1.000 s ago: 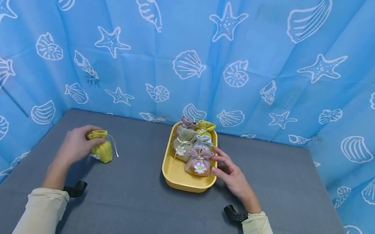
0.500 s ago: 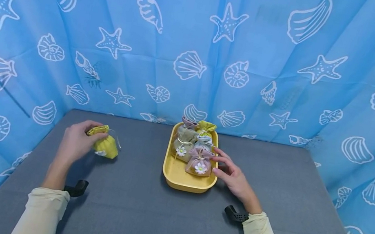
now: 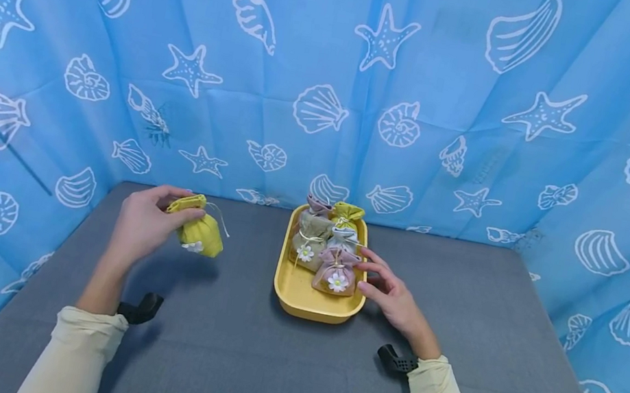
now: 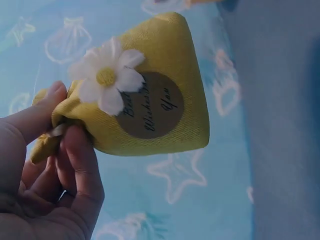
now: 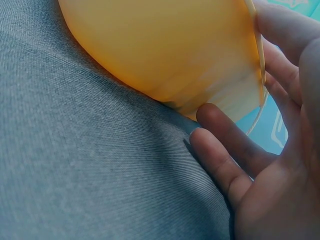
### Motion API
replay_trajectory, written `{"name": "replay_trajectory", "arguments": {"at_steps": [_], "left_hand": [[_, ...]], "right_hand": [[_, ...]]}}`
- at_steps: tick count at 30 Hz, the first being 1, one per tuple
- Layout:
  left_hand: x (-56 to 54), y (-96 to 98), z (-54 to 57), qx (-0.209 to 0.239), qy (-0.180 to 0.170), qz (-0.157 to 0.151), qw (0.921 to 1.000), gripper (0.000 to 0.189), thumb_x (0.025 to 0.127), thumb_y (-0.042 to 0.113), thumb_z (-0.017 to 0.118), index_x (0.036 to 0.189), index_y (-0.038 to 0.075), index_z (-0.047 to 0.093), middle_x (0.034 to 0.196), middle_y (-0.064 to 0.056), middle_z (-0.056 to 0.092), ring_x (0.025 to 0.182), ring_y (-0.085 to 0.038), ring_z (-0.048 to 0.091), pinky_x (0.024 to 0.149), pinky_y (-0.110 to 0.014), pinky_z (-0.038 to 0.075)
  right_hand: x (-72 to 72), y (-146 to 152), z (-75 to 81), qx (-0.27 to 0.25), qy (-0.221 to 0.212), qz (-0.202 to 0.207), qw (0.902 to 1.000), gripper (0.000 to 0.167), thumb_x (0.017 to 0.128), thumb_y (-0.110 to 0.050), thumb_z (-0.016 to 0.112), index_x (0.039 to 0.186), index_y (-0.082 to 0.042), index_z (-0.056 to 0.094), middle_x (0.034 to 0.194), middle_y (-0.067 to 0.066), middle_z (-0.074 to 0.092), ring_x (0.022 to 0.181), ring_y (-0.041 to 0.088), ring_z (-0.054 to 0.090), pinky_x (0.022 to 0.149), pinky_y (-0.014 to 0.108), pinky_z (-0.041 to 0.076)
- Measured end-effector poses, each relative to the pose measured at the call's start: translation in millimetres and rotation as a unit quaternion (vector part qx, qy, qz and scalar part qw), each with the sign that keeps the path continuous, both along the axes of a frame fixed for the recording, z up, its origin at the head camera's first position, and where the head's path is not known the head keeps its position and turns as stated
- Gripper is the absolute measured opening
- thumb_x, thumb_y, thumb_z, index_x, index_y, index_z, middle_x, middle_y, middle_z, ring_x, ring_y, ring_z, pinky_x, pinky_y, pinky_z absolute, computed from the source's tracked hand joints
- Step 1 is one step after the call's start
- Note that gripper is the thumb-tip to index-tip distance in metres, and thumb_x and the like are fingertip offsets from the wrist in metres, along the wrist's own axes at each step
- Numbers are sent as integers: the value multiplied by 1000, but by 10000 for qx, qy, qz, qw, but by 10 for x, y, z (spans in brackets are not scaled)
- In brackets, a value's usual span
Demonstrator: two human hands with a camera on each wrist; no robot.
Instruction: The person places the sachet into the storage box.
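My left hand [image 3: 148,221] pinches a yellow drawstring pouch [image 3: 205,236] by its gathered neck, holding it above the table on the left. The pouch tilts toward the right, its loose cord sticking out. In the left wrist view the pouch [image 4: 165,55] shows a white cloth flower [image 4: 106,76] and a round brown label [image 4: 155,115]. On the other side, my right hand [image 3: 394,300] rests against the right edge of a yellow tray [image 3: 309,303], fingertips at its rim. Several small pouches stand in the tray, among them a pink one [image 3: 335,273] and an olive one [image 3: 311,234].
Grey cloth covers the table [image 3: 237,364], and the tray stands near its far edge. A blue curtain [image 3: 326,52] with white shell and starfish prints hangs behind and along both sides. Each wrist wears a black camera mount, such as the left one [image 3: 143,308].
My left hand has raised the yellow pouch off the table and carried it a little up and to the right. The right hand and the tray have stayed in place.
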State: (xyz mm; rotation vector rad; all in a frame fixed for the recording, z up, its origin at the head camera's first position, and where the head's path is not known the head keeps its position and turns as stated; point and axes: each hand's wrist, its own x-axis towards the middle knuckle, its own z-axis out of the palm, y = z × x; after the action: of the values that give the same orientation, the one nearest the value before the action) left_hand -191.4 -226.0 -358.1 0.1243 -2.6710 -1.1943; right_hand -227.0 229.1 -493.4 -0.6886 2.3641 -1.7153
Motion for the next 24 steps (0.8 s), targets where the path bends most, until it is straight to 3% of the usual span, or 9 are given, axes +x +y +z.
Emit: {"name": "replay_trajectory", "arguments": {"at_steps": [4,9,12,18,21,24], "left_hand": [[-13,161,96,113,205,-43,9997,58,83,57,79,119,12,72,109,-13,77,92,-23,72,66,-19,57],[-44,366,190,356,353,-356,9981,51,84,49,81,119,13,71,99,-12,75,82,-17,70,64,-24,60],[-64,510,258,434,230,-543,9973,50,84,45,82,122,13,71,96,-12,73,80,-18,70,64,-25,61],[-117,815,348,442,-155,-878,9950,46,84,41,83,120,13,73,106,-9,76,87,-20,73,65,-28,63],[-140,967,346,233,-185,-1052,9940,44,85,41,83,118,14,74,105,-6,76,85,-19,73,65,-29,62],[-162,1115,339,-89,-82,-1164,9931,40,83,39,85,113,15,75,102,-3,76,85,-18,72,66,-30,61]], "right_hand": [[3,4,-1,-13,-5,-6,10000,34,103,-18,60,137,-12,59,169,2,29,135,37,48,99,20,49],[2,6,-9,13,3,-29,10000,35,103,-18,60,137,-10,59,169,3,29,134,38,48,99,21,49],[2,8,-11,18,-22,-55,10000,35,103,-18,61,137,-9,59,169,3,29,136,38,47,99,20,48],[5,10,-1,-6,-81,-52,10000,36,103,-20,61,138,-9,59,169,1,28,139,37,45,101,19,48],[2,8,0,-1,-37,-29,10000,36,103,-19,61,138,-9,58,169,0,29,140,30,45,101,19,47],[-1,0,0,-12,14,12,10000,36,103,-18,61,138,-10,59,169,0,29,142,14,44,102,19,47]]}}
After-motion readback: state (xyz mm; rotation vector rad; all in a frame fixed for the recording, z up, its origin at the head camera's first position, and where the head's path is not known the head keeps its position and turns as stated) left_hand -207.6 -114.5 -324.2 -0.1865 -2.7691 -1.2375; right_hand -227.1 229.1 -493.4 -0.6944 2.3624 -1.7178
